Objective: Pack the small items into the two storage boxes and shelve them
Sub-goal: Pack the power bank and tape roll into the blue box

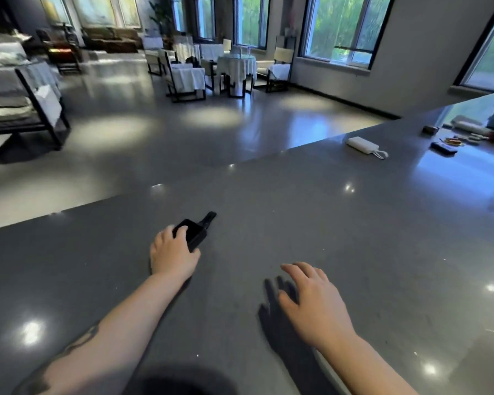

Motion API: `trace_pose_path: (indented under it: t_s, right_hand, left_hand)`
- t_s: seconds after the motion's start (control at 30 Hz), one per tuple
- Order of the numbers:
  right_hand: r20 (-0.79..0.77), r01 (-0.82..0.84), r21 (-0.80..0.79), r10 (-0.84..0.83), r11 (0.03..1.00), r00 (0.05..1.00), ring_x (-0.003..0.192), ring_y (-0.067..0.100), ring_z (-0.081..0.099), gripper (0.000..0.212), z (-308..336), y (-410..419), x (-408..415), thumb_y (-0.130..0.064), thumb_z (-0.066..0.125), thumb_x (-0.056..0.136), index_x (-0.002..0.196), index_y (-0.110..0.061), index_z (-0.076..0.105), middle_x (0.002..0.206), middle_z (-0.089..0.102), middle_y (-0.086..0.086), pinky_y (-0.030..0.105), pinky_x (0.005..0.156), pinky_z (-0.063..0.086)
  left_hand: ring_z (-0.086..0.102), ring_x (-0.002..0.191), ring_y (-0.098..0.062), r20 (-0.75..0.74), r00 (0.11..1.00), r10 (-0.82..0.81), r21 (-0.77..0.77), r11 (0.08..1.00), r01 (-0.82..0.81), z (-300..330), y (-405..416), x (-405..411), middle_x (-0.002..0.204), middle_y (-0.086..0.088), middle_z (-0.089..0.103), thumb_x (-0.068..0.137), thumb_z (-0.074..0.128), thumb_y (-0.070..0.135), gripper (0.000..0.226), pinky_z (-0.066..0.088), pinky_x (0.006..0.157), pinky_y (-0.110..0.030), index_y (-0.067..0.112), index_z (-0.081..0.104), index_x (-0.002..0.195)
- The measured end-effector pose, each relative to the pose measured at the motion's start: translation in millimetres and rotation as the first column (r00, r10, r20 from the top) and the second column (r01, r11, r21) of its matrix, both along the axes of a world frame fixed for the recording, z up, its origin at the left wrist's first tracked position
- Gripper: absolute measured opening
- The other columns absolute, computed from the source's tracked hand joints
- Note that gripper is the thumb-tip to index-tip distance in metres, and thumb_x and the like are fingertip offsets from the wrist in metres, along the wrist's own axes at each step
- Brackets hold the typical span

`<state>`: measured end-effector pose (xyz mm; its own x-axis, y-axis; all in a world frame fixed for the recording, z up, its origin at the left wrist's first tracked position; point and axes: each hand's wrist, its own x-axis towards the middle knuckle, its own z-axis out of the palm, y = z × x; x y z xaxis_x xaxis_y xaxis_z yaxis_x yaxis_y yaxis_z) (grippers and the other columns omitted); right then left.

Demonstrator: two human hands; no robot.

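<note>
- Hovering nearest the camera at about 5 o'clock is the right hand [311, 300], fingers spread and loose, nothing in it, casting a shadow on the grey counter [268, 201].
- A bit further out at 11 o'clock, the left hand [173, 252] has its fingers curled over a small black gadget [193, 232] with a short strap sticking out the far side. It looks flat on the counter, so I'd call this a grab in progress, not a lift.
- Way out at 1 o'clock sits a white power bank [362, 145] with a little cord loop, well apart from both hands.
- At 2 o'clock by the far right edge there's a cluster of small stuff [454, 139], too blurry to name piece by piece.
- Can't spot either storage box for sure; a teal shape peeks in at the far right, can't tell what it is.
- My read: early collecting stage. Next move needs a firm pinch on the gadget, then carrying it over toward that far pile, wherever the boxes are.
</note>
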<state>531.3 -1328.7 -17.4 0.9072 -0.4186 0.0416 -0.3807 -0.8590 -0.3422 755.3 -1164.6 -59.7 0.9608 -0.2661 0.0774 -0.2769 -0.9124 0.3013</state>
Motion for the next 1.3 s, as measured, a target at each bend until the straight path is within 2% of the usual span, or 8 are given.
trace_pose_path:
  t_s: [0.07,0.17,0.33,0.47,0.6,0.77,0.93,1.3]
  right_hand:
    - [0.002,0.015,0.018,-0.015,1.000,1.000,0.133,0.013,0.036,0.049,-5.8,-3.9,10.5,-0.042,0.046,0.093,0.140,-0.032,0.041,0.144,0.041,-0.013,0.026,0.105,0.033]
    - [0.000,0.028,0.040,-0.028,0.999,1.000,0.132,0.013,0.036,0.049,-13.1,-10.4,24.9,-0.043,0.047,0.092,0.140,-0.032,0.042,0.143,0.041,-0.013,0.026,0.106,0.033]
    - [0.013,0.039,0.079,-0.040,0.996,0.999,0.133,0.014,0.036,0.049,-16.3,-22.0,34.7,-0.043,0.046,0.093,0.140,-0.030,0.042,0.143,0.042,-0.011,0.029,0.108,0.034]
    - [0.033,0.091,0.049,-0.093,0.995,0.995,0.131,0.015,0.038,0.047,-13.9,-47.9,16.3,-0.041,0.046,0.093,0.138,-0.028,0.045,0.142,0.044,-0.009,0.029,0.106,0.035]
    - [0.038,0.229,0.033,-0.230,0.973,0.972,0.133,0.017,0.037,0.048,-8.9,-92.6,-28.4,-0.040,0.047,0.093,0.139,-0.027,0.046,0.143,0.044,-0.006,0.031,0.107,0.035]
    - [0.066,0.460,0.036,-0.462,0.887,0.884,0.130,0.015,0.039,0.046,1.7,-159.8,-115.6,-0.038,0.049,0.092,0.137,-0.028,0.047,0.140,0.046,-0.008,0.027,0.101,0.034]
    - [0.091,0.618,0.037,-0.619,0.785,0.780,0.131,0.013,0.036,0.047,2.4,-233.2,-216.8,-0.038,0.051,0.092,0.137,-0.029,0.046,0.140,0.045,-0.010,0.027,0.103,0.034]
    - [0.082,0.603,0.013,-0.602,0.798,0.794,0.131,0.010,0.034,0.047,2.1,-401.7,-340.2,-0.036,0.050,0.093,0.139,-0.030,0.043,0.140,0.043,-0.014,0.028,0.102,0.037]
  left_hand:
    - [0.024,0.137,-0.031,-0.043,0.999,0.026,0.081,0.996,-0.023,-14.8,-0.5,18.8,0.150,-0.010,0.025,0.087,0.053,0.046,0.066,0.021,0.112,-0.042,0.023,0.027,0.144]
    - [0.034,0.129,-0.035,0.002,0.999,0.035,0.109,0.993,-0.035,-33.1,-4.1,31.9,0.144,-0.012,0.034,0.087,0.052,0.051,0.070,0.026,0.108,-0.044,0.024,0.025,0.144]
    - [0.043,0.115,-0.036,0.052,0.998,0.040,0.021,0.999,-0.041,-29.3,-13.6,29.1,0.130,-0.014,0.047,0.078,0.064,0.053,0.071,0.034,0.096,-0.045,0.024,0.037,0.137]
    - [0.043,0.115,-0.033,0.058,0.992,-0.114,-0.108,0.987,0.120,-18.2,-50.3,-15.4,0.129,-0.009,0.048,0.076,0.067,0.055,0.073,0.034,0.094,-0.044,0.026,0.039,0.137]
    - [0.042,0.117,-0.027,0.059,0.953,-0.296,-0.226,0.926,0.302,1.7,-117.9,-77.7,0.128,-0.002,0.049,0.073,0.069,0.055,0.073,0.033,0.095,-0.039,0.030,0.042,0.136]
    - [0.044,0.117,-0.022,0.013,0.917,-0.399,-0.448,0.817,0.362,18.6,-205.7,-165.0,0.126,0.003,0.053,0.065,0.077,0.051,0.072,0.032,0.096,-0.038,0.034,0.051,0.129]
    - [0.042,0.116,-0.018,0.025,0.851,-0.524,-0.502,0.730,0.464,23.5,-292.8,-247.2,0.122,0.006,0.053,0.061,0.081,0.048,0.073,0.028,0.095,-0.034,0.034,0.054,0.127]
    - [0.044,0.116,-0.019,0.044,0.883,-0.467,-0.555,0.723,0.411,36.3,-462.8,-347.5,0.119,0.003,0.057,0.057,0.083,0.047,0.074,0.031,0.099,-0.035,0.034,0.057,0.125]
